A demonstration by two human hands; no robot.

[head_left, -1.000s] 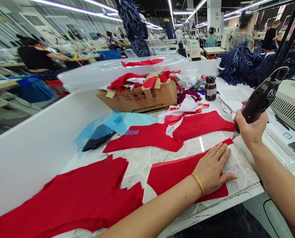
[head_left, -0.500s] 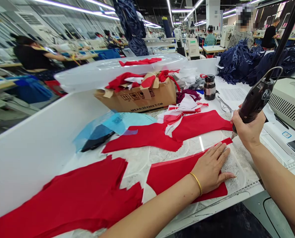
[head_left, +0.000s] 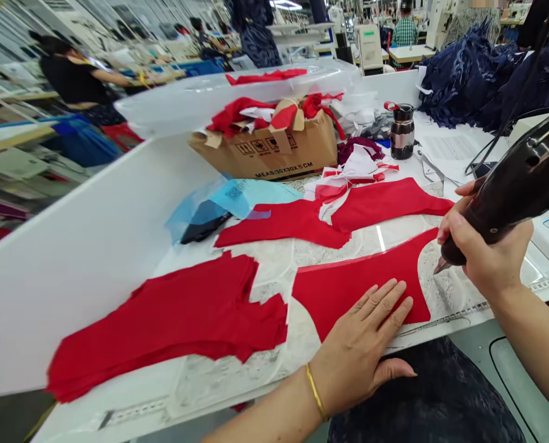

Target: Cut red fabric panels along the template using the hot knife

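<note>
1. One stack of red cut fabric [head_left: 173,320] on white table [head_left: 228,383].
2. Right of it, red fabric panel [head_left: 361,280]; my left hand [head_left: 359,344] flat over its near edge, fingers extended.
3. My right hand [head_left: 498,264] grips black handheld cutter [head_left: 518,184], metal tip [head_left: 442,265] just beside panel's curved right edge.

The left grip [head_left: 364,338] lay palm down, fingers [head_left: 387,303] extended, thumb [head_left: 396,371] spread; the right grip [head_left: 495,261] was curled, forearm [head_left: 535,344] slanting from lower right.

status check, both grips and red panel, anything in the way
Left grip open, laid on red panel. Right grip around dark handheld tool, tip just off panel's curved edge. Red stack close on the left; nothing seen between tip and panel.
</note>
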